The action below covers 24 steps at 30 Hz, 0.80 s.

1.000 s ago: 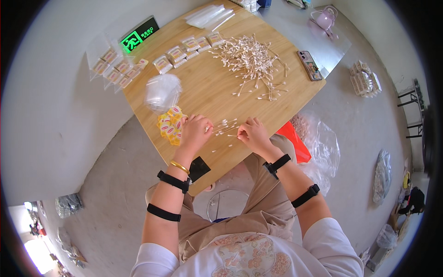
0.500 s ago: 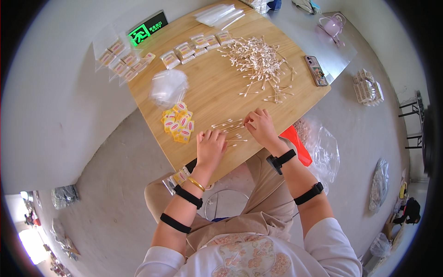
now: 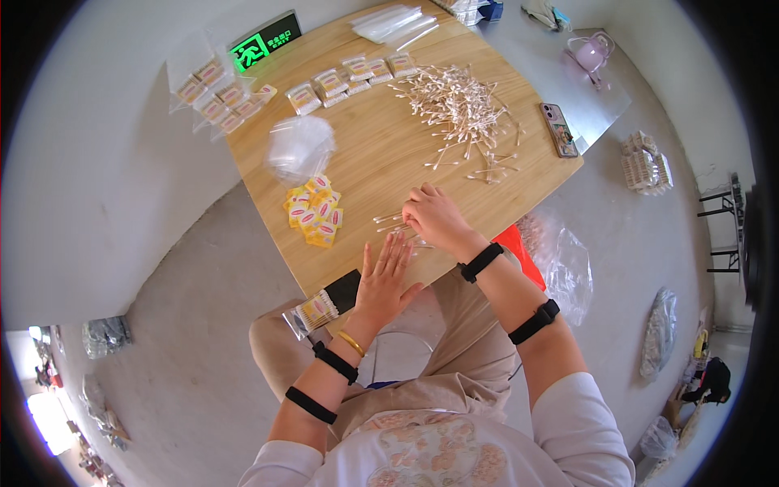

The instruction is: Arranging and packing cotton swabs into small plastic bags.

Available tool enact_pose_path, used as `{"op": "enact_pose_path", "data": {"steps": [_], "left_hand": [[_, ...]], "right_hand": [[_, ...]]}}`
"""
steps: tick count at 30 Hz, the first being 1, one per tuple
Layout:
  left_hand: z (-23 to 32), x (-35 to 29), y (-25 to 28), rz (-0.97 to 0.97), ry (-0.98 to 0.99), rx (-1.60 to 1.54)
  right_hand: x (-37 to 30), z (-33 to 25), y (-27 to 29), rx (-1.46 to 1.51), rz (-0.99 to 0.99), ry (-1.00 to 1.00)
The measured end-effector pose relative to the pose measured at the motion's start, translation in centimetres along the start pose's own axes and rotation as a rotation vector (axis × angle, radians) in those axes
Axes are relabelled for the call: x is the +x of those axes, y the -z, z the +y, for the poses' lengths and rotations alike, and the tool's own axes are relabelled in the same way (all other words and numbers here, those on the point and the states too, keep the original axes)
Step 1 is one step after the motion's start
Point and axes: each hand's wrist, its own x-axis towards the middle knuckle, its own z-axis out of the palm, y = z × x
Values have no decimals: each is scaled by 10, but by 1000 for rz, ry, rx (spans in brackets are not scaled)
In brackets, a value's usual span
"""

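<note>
Near the table's front edge lies a small group of cotton swabs (image 3: 388,219), partly covered by my hands. My left hand (image 3: 386,280) is flat with its fingers stretched out, the tips touching the near swabs. Just beyond it, my right hand (image 3: 438,217) is curled with fingers drawn together over the same swabs; its fingertips are hidden, so what they hold cannot be made out. A large loose heap of cotton swabs (image 3: 454,105) spreads over the far right of the table. Left of my hands is a pile of yellow-and-white printed cards (image 3: 315,213).
On the wooden table (image 3: 365,146) lie clear plastic bags (image 3: 300,150), a row of filled packs (image 3: 331,83), and a phone (image 3: 558,130) at the right edge. A filled swab pack (image 3: 316,310) sits by a black pad (image 3: 345,290) at the near left corner.
My left hand has flattened and its fingers have straightened out. My right hand has moved left, closer to my left hand and over the small group of swabs.
</note>
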Motion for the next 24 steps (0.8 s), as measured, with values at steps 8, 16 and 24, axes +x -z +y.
{"op": "enact_pose_path", "data": {"steps": [8,16,24], "left_hand": [[4,-8,-12,19,6,20],[17,1,20,203,152,-193],[27,19,74,363,300,-1541]], "right_hand": [[7,0,2,-112,-81,78],[2,-2,14,48,197,56],[-36,-73,69,1252,-41,-430]]}}
